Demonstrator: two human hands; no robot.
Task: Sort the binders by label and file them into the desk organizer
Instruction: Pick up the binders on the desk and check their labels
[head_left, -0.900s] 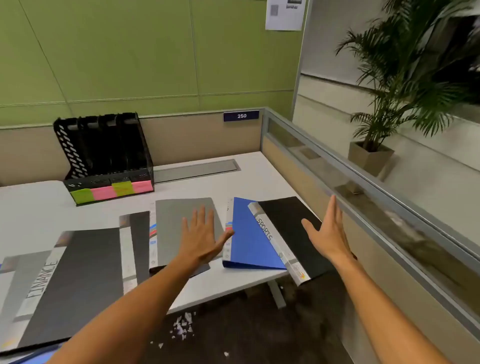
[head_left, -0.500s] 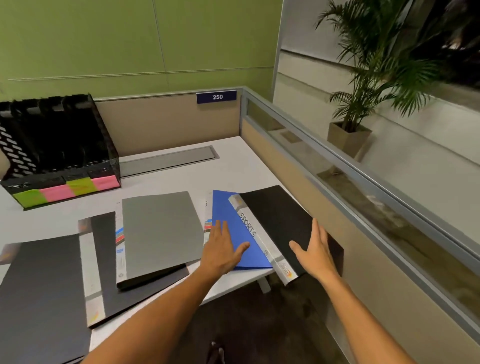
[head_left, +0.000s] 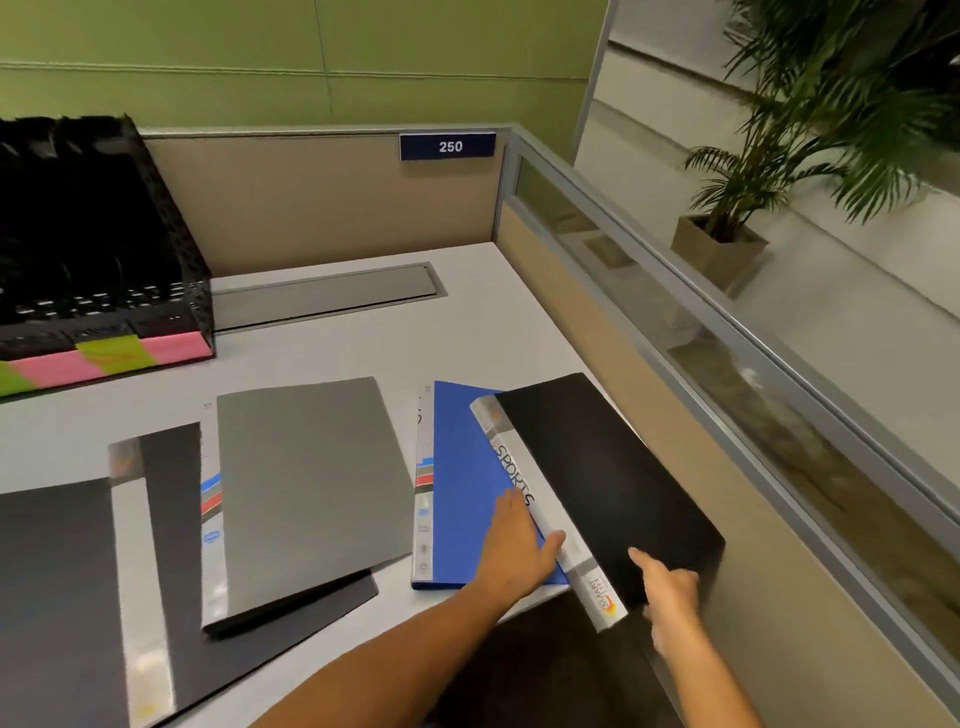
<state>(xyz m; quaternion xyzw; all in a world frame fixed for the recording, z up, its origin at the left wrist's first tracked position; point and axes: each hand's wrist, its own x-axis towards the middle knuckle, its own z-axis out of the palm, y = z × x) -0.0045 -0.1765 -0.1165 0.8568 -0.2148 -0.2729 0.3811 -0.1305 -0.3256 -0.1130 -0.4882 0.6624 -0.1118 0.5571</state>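
I'm seeing the left hand lying flat on the glossy blue binder, thumb touching the flat black SPORTS-labelled binder; right hand is gripping its near edge

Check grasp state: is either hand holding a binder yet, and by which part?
Right hand grips the black SPORTS binder at its near edge, thumb on the cover. Left hand rests flat on the blue binder, thumb against the SPORTS spine, gripping nothing.
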